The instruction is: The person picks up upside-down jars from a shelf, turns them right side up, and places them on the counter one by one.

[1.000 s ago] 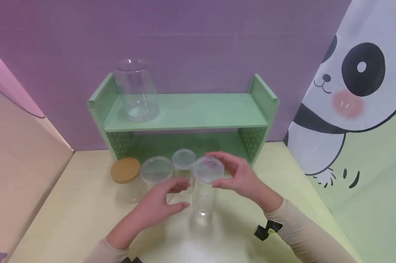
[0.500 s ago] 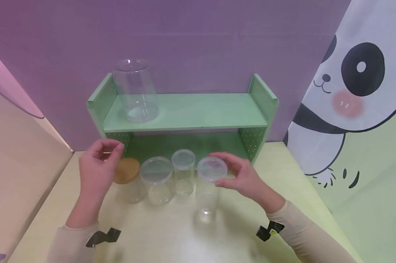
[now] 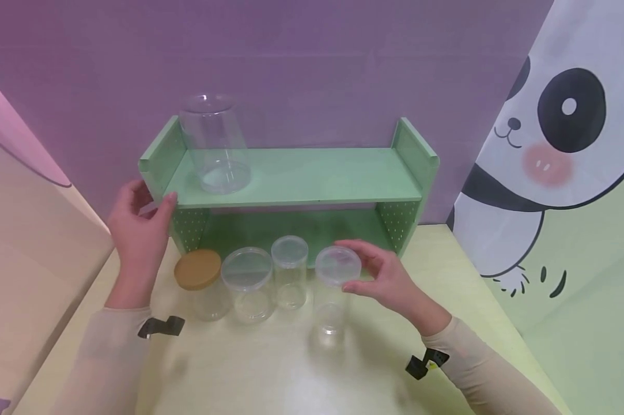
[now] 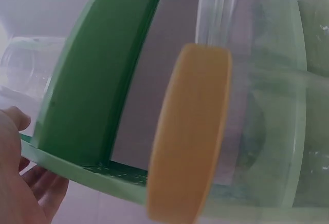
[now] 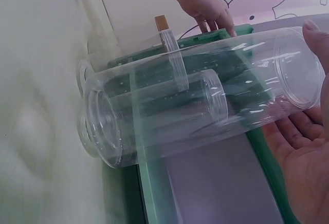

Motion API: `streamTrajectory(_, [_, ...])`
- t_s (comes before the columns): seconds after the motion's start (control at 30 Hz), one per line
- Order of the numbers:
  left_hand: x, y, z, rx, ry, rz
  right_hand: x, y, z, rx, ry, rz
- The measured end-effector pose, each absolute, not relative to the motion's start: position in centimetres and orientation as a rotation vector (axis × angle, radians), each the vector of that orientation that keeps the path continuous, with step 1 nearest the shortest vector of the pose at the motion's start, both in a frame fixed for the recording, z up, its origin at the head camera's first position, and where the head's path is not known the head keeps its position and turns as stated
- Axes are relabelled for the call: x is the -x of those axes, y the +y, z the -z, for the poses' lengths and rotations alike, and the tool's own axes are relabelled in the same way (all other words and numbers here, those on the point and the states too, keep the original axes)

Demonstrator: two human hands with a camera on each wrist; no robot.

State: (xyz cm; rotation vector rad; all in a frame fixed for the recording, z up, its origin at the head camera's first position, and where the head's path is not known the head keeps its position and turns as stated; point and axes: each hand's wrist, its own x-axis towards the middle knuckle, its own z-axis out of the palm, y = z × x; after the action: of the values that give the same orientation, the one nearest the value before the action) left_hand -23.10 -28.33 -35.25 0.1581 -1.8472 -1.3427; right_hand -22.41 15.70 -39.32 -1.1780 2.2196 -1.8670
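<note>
In the head view my right hand (image 3: 384, 276) grips a tall clear jar (image 3: 329, 305) near its lid, thumb in front and fingers behind. Whether the jar's base touches the table is hard to tell. My left hand (image 3: 137, 230) holds the left side panel of a green two-tier shelf (image 3: 291, 173). Its thumb is at the front and its fingers are on the outer side, partly hidden. Left of the tall jar stand a narrow clear jar (image 3: 290, 279), a wider clear jar (image 3: 249, 285) and a jar with a tan lid (image 3: 197, 270).
A large clear container (image 3: 218, 144) stands on the left of the shelf's upper board. Behind the shelf is a purple backdrop (image 3: 312, 69). A printed panda panel (image 3: 550, 173) borders the right side of the pale table (image 3: 239, 369).
My left hand has left the area beside the tall jar, passed above the tan lid and reached the shelf's left panel. My right hand has shifted the tall jar slightly right.
</note>
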Motion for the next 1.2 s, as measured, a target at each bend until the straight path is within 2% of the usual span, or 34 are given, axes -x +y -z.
streamTrajectory(0.43, [24.4,-28.5,35.9,-0.238,-1.707,1.544,23.9,15.0,40.3,1.138,2.261,1.893])
streamTrajectory(1.2, [24.7,-28.3,36.8,-0.215,-1.681,1.485,27.0,13.0,44.1,0.827,2.293,1.894])
